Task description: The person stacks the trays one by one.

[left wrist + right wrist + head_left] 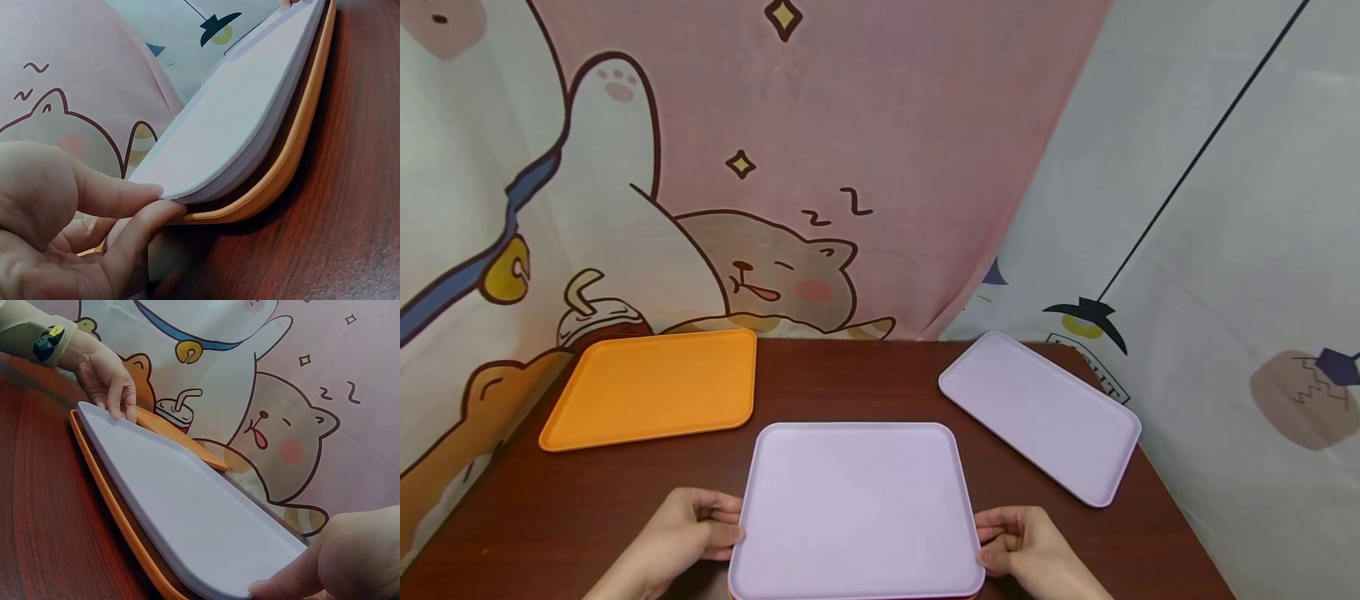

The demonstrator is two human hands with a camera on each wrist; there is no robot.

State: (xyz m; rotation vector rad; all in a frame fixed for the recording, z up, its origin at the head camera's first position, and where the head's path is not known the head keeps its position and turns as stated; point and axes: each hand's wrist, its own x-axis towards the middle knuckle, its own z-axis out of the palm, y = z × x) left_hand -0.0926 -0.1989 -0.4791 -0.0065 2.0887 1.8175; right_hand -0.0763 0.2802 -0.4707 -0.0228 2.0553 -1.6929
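Note:
A lavender tray (857,508) lies level at the front middle, over an orange tray (294,162) whose rim shows beneath it. A narrow dark gap separates the two rims in the left wrist view. My left hand (688,533) pinches the lavender tray's left edge, thumb on top and fingers below. On the opposite edge my right hand (1026,546) pinches the same tray, its thumb (281,584) over the rim. The undersides of both trays are hidden.
Another orange tray (662,392) rests at the back left of the brown table (850,379). A second lavender tray (1045,417) lies slanted at the back right, by the table's edge. Behind stands a printed cloth (910,125) with cartoon animals.

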